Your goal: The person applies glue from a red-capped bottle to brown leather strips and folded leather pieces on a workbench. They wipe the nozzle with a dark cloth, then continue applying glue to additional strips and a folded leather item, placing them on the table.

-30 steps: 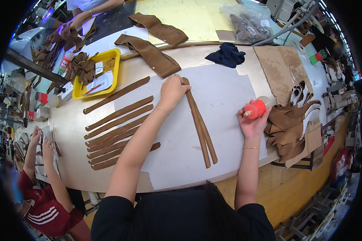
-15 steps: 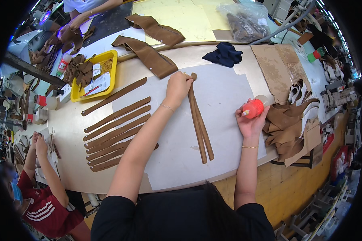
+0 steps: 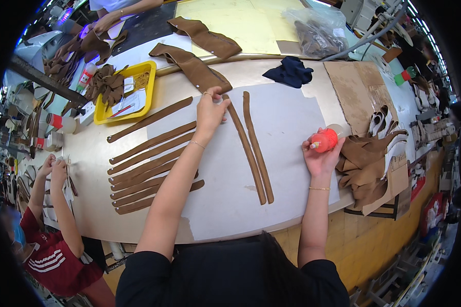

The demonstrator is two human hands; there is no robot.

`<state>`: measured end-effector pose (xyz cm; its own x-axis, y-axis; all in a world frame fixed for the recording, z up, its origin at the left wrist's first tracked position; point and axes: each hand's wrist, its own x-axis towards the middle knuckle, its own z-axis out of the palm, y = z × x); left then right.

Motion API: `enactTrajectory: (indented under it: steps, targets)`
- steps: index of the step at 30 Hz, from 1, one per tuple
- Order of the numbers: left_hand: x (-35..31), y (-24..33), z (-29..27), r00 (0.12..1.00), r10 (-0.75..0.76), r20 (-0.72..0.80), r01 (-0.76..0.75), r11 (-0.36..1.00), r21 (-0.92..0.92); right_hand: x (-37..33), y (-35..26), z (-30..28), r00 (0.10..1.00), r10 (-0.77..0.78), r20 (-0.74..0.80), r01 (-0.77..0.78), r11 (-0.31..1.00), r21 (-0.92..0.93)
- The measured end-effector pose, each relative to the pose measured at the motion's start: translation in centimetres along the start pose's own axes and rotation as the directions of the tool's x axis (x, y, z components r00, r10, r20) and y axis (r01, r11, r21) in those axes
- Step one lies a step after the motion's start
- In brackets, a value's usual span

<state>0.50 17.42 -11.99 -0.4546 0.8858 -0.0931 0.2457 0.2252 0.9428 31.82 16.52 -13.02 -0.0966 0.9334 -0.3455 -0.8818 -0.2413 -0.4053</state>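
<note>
Two long brown fabric strips [image 3: 251, 138] lie on the grey sheet [image 3: 292, 169] in front of me. Their far ends are spread apart and their near ends lie close together. My left hand [image 3: 211, 111] pinches the far end of the left-hand strip between thumb and fingers; the fingertips partly hide the contact. In my right hand [image 3: 320, 156] is a clear squeeze bottle [image 3: 325, 139] with a red-orange band, its nozzle tilted towards me. Left of my forearm, several similar brown strips [image 3: 148, 152] lie in a row, each with a small white mark at one end.
A yellow tray [image 3: 151, 87] holds brown pieces, paper and a pen. Two wide brown bands [image 3: 194, 66] lie beyond the strips. A dark blue cloth [image 3: 290, 72] sits at the back, brown pieces [image 3: 363, 163] on cardboard [image 3: 338, 77] at right. A co-worker in red [image 3: 61, 261] works at left.
My left hand has moved left with one strip's far end, so the strips' far ends are now apart. My right hand still holds the bottle, almost unmoved.
</note>
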Motion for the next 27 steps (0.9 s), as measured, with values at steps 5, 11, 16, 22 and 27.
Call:
enactTrajectory:
  steps: [5, 11, 16, 22, 27]
  targets:
    - [-6.2, -0.7, 1.5, 0.782, 0.528, 0.331, -0.615, 0.739, 0.275, 0.0, 0.0, -0.1, 1.0, 0.008, 0.025, -0.008, 1.0, 0.002]
    - [-17.7, -2.9, 3.3, 0.377, 0.527, 0.762, -0.912, 0.354, 0.207, 0.1, -0.1, -0.2, 0.999, 0.015, 0.051, -0.015, 1.0, 0.006]
    - [-19.3, -3.2, 3.2, 0.201, 0.518, 0.832, -0.941, 0.337, 0.018, -0.1, 0.0, -0.1, 0.999, 0.01, 0.047, -0.01, 1.0, -0.001]
    - [-19.3, -1.8, 2.8, 0.182, 0.554, 0.812, -0.973, 0.224, 0.065, 0.1, 0.0, -0.5, 0.998, -0.004, 0.065, 0.005, 1.0, -0.015]
    - [-21.3, -3.0, 1.7, 0.12, 0.588, 0.8, -0.966, 0.255, -0.043, 0.0, -0.1, -0.4, 0.998, 0.01, 0.064, -0.009, 1.0, -0.009]
